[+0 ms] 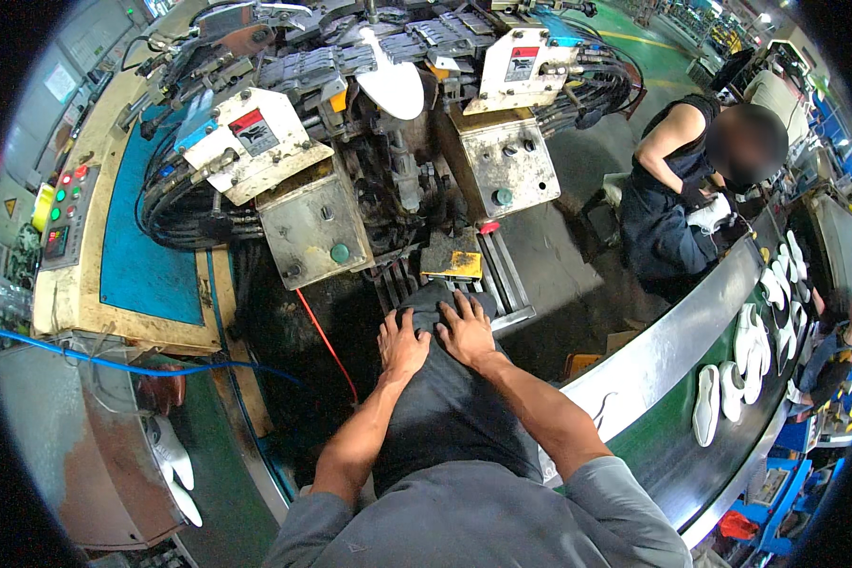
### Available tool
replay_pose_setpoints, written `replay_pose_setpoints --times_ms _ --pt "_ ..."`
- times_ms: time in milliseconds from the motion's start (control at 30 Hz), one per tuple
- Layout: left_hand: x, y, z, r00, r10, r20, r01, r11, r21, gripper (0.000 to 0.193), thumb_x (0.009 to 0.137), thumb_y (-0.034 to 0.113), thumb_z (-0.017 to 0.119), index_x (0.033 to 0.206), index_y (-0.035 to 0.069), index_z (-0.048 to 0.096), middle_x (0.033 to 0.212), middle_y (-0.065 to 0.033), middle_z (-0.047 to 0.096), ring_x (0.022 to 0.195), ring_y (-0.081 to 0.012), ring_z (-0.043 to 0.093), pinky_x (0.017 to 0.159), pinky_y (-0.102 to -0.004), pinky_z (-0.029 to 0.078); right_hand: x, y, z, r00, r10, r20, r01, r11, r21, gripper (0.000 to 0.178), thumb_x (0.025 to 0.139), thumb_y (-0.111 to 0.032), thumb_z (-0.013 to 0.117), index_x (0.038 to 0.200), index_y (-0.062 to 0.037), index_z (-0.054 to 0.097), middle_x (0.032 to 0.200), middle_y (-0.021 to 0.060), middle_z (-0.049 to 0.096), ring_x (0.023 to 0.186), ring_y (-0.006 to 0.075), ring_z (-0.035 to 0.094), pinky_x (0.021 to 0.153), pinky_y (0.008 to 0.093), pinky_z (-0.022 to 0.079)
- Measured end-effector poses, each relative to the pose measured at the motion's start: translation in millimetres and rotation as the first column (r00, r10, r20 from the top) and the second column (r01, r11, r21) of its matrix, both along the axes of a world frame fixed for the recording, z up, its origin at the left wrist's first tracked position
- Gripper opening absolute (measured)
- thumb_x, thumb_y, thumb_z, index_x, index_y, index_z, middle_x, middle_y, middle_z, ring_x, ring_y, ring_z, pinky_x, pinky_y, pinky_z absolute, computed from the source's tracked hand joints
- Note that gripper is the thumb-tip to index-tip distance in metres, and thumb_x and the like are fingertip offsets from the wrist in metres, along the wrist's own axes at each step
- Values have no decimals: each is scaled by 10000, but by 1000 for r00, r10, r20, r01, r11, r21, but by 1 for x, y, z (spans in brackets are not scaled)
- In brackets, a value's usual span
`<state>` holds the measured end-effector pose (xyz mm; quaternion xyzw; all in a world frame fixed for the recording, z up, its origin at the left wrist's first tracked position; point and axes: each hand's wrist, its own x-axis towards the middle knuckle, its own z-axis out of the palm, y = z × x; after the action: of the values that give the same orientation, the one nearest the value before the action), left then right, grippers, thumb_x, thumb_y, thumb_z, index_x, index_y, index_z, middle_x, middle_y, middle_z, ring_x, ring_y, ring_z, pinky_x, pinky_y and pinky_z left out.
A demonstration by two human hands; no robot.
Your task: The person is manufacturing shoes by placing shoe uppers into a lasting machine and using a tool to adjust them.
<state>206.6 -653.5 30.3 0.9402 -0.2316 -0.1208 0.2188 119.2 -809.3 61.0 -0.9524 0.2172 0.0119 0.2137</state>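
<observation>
My left hand [404,348] lies on the dark trousers [450,412] over my knees, fingers stretched and a little apart. Beside it, my right hand [467,328] rests on the same cloth with its fingers spread. Neither hand holds anything. Beyond them stands a shoe-making machine [398,161] with metal clamps and hoses. A white shoe [391,90] sits upright in its middle, its lower end toward me. Just past my knees is a worn block with a yellow patch [465,264].
Two metal boxes with green buttons, a left one [317,232] and a right one [506,166], flank the machine. Several white shoes [706,405] lie on a green conveyor [653,464] at right. A co-worker [677,189] handles a white shoe. A blue hose [161,360] crosses at left.
</observation>
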Motion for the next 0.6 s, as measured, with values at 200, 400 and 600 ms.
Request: replay_pose_setpoints --times_ms 200,400,600 --pt "3 5 -5 1000 12 -10 -13 999 -47 663 919 317 705 1526 97 554 1571 -243 450 1407 -472 468 1168 -588 410 -118 -63 -7 959 -166 230 152 985 78 443 936 -145 724 1359 -18 692 1430 272 631 1310 476 602 1138 539 479" --pt "3 -1 -5 1000 3 -25 -4 999 -42 671 916 308 707 1534 100 549 1564 -244 452 1412 -479 462 1174 -591 406 -341 -64 -49 801 -595 73 591 763 -261 741 935 -274 770 1548 22 477 1553 388 434 1410 551 462 1204 588 382" --pt "53 2 -16 961 -84 -263 23 974 -225 598 904 264 763 1448 50 632 1411 -255 625 1327 -446 584 1145 -495 481 -408 -22 -90 725 -689 -13 671 710 -214 811 923 -284 799 1588 -7 428 1625 367 380 1503 536 388 1252 563 351"
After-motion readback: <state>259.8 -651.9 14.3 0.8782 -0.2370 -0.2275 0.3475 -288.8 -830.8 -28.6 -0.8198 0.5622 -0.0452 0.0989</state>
